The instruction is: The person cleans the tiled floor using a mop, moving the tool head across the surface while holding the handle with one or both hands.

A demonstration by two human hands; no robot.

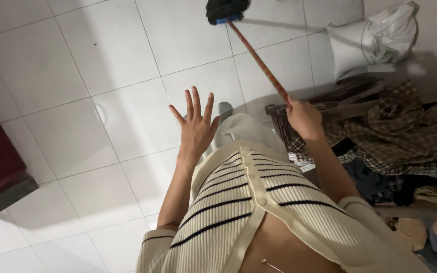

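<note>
Your right hand (303,117) is closed around the near end of a long reddish broom handle (257,59), whose dark head (225,10) rests on the white tiled floor (77,101) at the far edge. Your left hand (196,126) hovers empty, fingers spread. With one hand so far from the head, you have little control: a sweep to the right could likely knock the white sack (375,38) or snag the checked cloth (400,126) heaped beside you.

Broom head (227,10) on floor (77,101) ahead, sack (375,38) right, clothes pile (405,131) below it
</note>
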